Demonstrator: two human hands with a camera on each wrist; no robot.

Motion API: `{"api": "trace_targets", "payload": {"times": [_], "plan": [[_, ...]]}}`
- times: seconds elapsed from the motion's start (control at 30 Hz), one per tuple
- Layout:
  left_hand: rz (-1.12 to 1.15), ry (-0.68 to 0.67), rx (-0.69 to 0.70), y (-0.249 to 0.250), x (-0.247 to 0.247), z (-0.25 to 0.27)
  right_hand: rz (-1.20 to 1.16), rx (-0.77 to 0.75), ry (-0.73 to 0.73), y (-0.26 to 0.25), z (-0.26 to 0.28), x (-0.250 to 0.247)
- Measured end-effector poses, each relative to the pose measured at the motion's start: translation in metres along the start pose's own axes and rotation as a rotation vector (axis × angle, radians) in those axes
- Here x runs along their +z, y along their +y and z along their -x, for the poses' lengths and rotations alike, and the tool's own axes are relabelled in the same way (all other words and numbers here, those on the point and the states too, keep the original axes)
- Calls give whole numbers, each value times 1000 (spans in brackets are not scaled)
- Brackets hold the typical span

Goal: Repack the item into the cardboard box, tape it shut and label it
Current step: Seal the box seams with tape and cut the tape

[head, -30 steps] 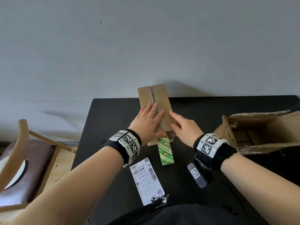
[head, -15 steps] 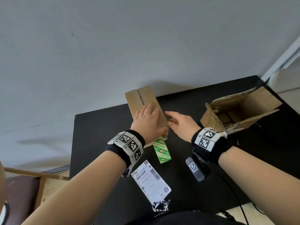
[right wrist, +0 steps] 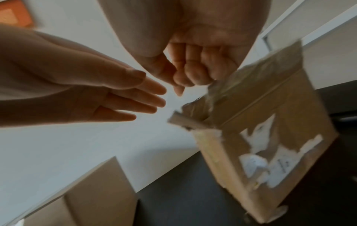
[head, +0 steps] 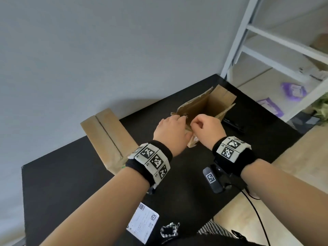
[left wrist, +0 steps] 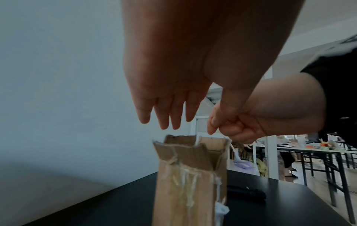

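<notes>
- The cardboard box (head: 211, 105) stands open on the far right part of the black table (head: 71, 174), its torn flaps up and its mouth turned towards the person.
- Both hands are at the near edge of the box's opening.
- The left hand (head: 171, 133) has its fingers (left wrist: 164, 113) straight and close together, stretched out above the ragged top edge of the box; in the left wrist view they are clear of the cardboard, with nothing in their hold.
- The right hand (head: 207, 128) is curled into a loose fist, its thumb against the forefinger, right at a torn flap of the box; whether it pinches the flap or a strip of old tape cannot be told.
- The side of the box shows white scraps of a torn-off label and strands of old tape in the wrist views.
- A second, closed carton (head: 108, 137) lies flat on the table to the left of the hands, reaching over the table's far edge towards the wall.
- A white shipping label (head: 143, 222) with a barcode lies near the table's front edge, beside the left forearm.
- A dark, slim object (head: 232, 124) lies on the table just right of the box; it is too blurred to name.
</notes>
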State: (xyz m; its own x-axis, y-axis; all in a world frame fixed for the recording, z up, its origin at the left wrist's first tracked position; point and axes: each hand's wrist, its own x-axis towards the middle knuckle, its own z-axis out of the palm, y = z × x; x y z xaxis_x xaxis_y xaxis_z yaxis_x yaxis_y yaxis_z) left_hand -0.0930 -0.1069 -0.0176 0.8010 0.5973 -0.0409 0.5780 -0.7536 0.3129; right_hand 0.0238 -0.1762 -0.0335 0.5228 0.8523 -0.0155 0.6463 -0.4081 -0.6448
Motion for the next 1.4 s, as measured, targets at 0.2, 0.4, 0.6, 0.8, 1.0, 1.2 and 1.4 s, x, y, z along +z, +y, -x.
{"api": "trace_targets", "payload": {"times": [0.2, 0.4, 0.6, 0.8, 1.0, 1.2, 1.4], "plan": [[-138, -40, 3, 57, 24, -54, 32, 89, 23, 67, -23, -45], [-209, -234, -179, 88, 45, -103, 217, 199, -127, 153, -68, -64], [-204, -261, -314, 89, 55, -139, 349, 137, -249, 207, -108, -50], [-266, -215, -397, 78, 53, -177, 390, 121, -278, 225, -126, -38], [-391, -190, -421, 55, 48, -196, 273, 169, -305, 229, -133, -39], [-395, -91, -387, 47, 51, -187, 120, 220, -401, 207, -121, -39], [-260, 262, -332, 39, 50, -142, -17, 105, -539, 169, -99, -41]]}}
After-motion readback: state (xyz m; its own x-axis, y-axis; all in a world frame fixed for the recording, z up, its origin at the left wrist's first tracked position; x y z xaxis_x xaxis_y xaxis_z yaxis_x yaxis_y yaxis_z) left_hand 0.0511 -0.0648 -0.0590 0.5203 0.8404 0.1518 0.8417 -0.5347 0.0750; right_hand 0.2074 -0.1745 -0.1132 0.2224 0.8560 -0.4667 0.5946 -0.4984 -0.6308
